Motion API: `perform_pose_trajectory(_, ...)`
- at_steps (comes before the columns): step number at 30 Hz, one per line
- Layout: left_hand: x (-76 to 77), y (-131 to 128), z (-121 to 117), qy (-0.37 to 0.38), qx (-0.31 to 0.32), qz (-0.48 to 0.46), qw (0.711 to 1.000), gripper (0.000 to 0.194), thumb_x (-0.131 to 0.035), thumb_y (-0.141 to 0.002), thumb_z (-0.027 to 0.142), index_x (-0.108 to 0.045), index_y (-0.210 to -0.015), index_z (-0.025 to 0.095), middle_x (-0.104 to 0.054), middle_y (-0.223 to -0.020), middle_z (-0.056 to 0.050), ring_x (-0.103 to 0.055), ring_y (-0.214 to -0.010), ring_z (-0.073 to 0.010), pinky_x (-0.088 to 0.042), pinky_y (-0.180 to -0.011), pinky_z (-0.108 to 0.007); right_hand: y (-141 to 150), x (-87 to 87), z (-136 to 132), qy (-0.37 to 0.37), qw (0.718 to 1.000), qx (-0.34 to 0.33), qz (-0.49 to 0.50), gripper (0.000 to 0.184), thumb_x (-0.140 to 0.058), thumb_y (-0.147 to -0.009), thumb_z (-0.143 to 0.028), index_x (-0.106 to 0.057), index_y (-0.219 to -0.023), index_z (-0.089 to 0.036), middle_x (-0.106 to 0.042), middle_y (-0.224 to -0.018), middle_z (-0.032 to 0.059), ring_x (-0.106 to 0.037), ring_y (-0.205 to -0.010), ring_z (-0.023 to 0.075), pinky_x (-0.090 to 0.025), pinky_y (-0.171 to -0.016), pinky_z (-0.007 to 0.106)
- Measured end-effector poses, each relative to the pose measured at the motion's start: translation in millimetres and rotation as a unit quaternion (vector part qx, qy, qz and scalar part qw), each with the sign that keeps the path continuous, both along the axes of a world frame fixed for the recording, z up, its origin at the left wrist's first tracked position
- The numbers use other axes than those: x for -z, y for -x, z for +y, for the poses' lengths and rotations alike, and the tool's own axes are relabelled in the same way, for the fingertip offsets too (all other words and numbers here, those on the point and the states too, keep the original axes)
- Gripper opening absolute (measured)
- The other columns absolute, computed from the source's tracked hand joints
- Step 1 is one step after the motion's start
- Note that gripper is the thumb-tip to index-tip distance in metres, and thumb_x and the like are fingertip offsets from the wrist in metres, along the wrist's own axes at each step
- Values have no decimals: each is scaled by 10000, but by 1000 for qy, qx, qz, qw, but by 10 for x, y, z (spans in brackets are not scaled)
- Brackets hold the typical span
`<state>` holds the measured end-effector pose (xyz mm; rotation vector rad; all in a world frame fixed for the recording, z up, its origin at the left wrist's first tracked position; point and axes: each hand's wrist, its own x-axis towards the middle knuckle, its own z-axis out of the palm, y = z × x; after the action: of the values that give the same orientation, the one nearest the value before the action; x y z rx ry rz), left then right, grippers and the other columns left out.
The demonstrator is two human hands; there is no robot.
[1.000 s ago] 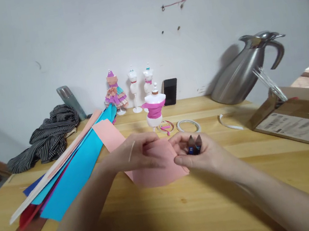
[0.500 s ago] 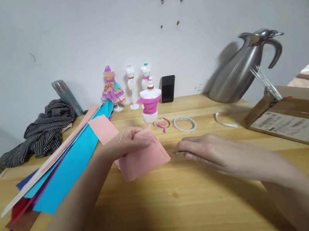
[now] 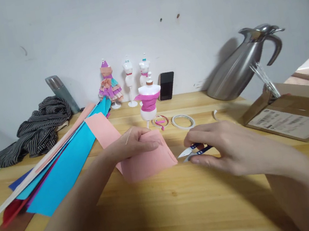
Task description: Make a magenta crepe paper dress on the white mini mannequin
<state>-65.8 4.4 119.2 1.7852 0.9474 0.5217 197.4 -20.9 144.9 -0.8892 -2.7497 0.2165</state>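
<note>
My left hand pinches a folded sheet of pink crepe paper, thumb on top, with part of the sheet trailing back to the left. Blue-handled thread snips are in my right hand, blades apart and pointing left. Their tips are close to the paper's right corner; whether they touch it I cannot tell. Just behind the paper stands a small white dress-form mannequin wrapped in magenta crepe paper.
Coloured paper strips lie at left, by a striped cloth. Behind are a doll-size ruffled dress, other mannequins and a phone. Right of these are a tape roll, a steel jug and a cardboard box.
The snips have come into clear view, blades apart, as my right hand turned and its fingers spread. The pink paper's corner has shifted slightly right and down. The camera view has moved a little.
</note>
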Motion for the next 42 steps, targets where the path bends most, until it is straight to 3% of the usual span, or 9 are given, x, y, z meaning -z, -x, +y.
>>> perform_pose_trajectory(12, -30, 15, -23, 7, -22, -2, 1000, 385, -621, -795, 485, -413, -663, 189, -297, -579, 62, -290, -488, -68, -172, -416, -229, 82, 52, 3, -36, 998, 10, -47, 115, -536, -881, -268, -599, -843, -180, -637, -751, 55, -565, -640, 182, -295, -572, 269)
perform_pose_trajectory(29, 12, 16, 43, 32, -11, -40, 999, 440, -652, -749, 530, -390, -663, 187, -301, -630, 52, -279, -554, -78, -172, -466, -229, 155, 133, 16, -52, 998, -45, -3, 312, -465, -967, -374, -694, -919, -167, -629, -698, 53, -558, -608, 164, -304, -576, 277)
perform_pose_trajectory(42, 15, 33, 48, 46, -14, -49, 998, 379, -660, -743, 475, -432, -677, 179, -317, -647, 48, -303, -571, -81, -186, -469, -227, 158, 140, 42, -82, 995, -60, -4, 343, -434, -985, -376, -696, -906, -169, -618, -689, 50, -539, -595, 156, -306, -564, 277)
